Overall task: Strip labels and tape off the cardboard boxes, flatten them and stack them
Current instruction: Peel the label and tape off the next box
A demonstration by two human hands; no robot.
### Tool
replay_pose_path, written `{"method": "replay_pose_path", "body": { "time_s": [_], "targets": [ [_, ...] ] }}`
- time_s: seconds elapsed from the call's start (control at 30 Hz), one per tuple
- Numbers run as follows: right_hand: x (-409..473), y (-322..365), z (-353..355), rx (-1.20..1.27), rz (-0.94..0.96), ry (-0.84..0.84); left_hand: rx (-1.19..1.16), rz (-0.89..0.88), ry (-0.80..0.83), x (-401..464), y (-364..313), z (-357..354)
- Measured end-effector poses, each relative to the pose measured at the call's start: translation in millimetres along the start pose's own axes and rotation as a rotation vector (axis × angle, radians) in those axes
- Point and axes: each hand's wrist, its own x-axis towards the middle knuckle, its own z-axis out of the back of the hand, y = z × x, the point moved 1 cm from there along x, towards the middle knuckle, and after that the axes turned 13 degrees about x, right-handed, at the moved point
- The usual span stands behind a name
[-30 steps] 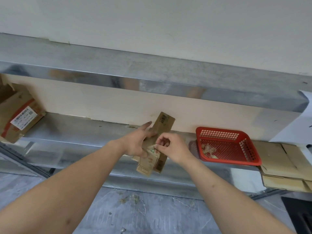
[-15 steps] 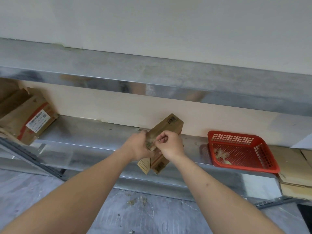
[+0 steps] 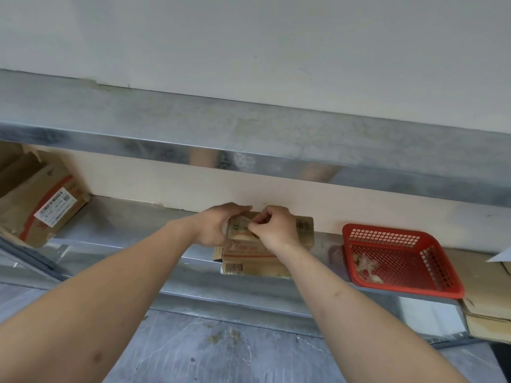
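Closest to the camera it's just two bare forearms reaching up from 6 o'clock toward the middle of the view. They meet on a small cardboard box [image 3: 258,251], already squashed flat, held over the front edge of the lower metal shelf [image 3: 132,225], dead centre of the picture.

The left hand [image 3: 214,226] is curled round the box's left end, fingers over the top edge. The right hand [image 3: 276,229] has thumb and fingertips pinched tight on something at the top face, and I'd guess that's a corner of label or tape being picked at (too small to be sure).

Handling-wise, this thing looks feather-light and thin. Stiff enough flat, but I reckon it bends or tears easily if you yank. I'd keep it clamped by the end like the left is doing and peel low and slow from a lifted corner.

At 3 o'clock a red plastic basket [image 3: 401,258] sits on the shelf with a few pale scraps in it, and past it at 4 o'clock there's a stack of flattened cardboard [image 3: 484,294]. Out at 9 o'clock is a bigger box [image 3: 41,205] that has a white shipping label and red tape on it.

Further back, an upper metal shelf [image 3: 249,134] runs across, with a plain pale wall [image 3: 249,37] above. The floor at the bottom is grey and scuffed.
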Motion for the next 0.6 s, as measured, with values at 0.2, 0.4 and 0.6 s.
{"method": "replay_pose_path", "body": {
  "time_s": [0.2, 0.4, 0.6],
  "targets": [
    [13, -16, -3, -0.055, -0.018, 0.051, -0.419, 0.143, 0.049, 5, 18, -31],
    [19, -16, -5, -0.013, -0.034, 0.049, -0.431, 0.121, 0.042, 9, 31, -37],
    [21, -11, 8, 0.253, -0.207, -0.128, -0.304, 0.074, 0.036, 10, 34, -37]
  ]
}}
